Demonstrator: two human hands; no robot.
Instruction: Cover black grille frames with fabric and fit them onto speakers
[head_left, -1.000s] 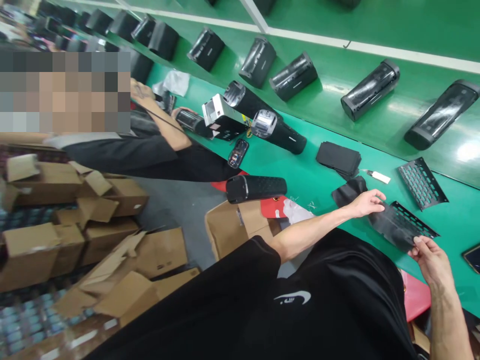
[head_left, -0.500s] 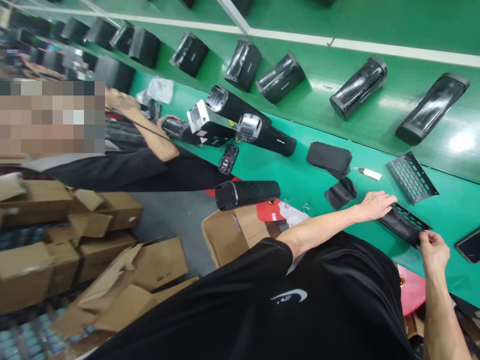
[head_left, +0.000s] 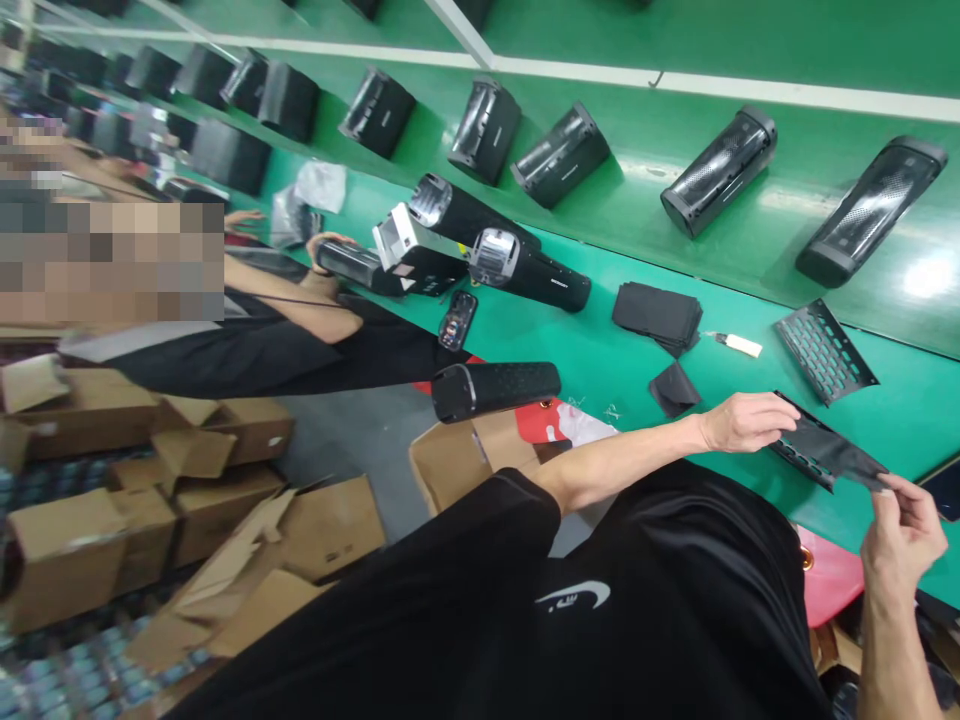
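A thin black cloth sheet [head_left: 834, 450] is stretched over a black perforated speaker grille [head_left: 801, 466] at the right side of the green bench. My left hand [head_left: 750, 420] is closed on the cloth's left end, with fingertips at the grille's edge; whether it grips the grille too I cannot tell. At the other end, my right hand [head_left: 904, 530] pinches the cloth's corner, which reaches past the grille. Another perforated grille [head_left: 825, 352] lies just beyond my hands. A loose black cloth piece [head_left: 675, 388] rests left of them, near a stack of black sheets [head_left: 657, 315].
A small white bottle [head_left: 739, 345] lies by the stack. Black cylindrical speakers [head_left: 720, 172] line the green shelf behind. A speaker [head_left: 495, 388] sits at the bench's front edge above an open carton [head_left: 442, 470]. A phone [head_left: 941, 488] is far right; a co-worker's arm [head_left: 292, 300] is left.
My right hand has moved right and slightly down, drawing the cloth out flat across the grille. The grille has turned so its holes show on the near side. The loose cloth piece has shifted slightly.
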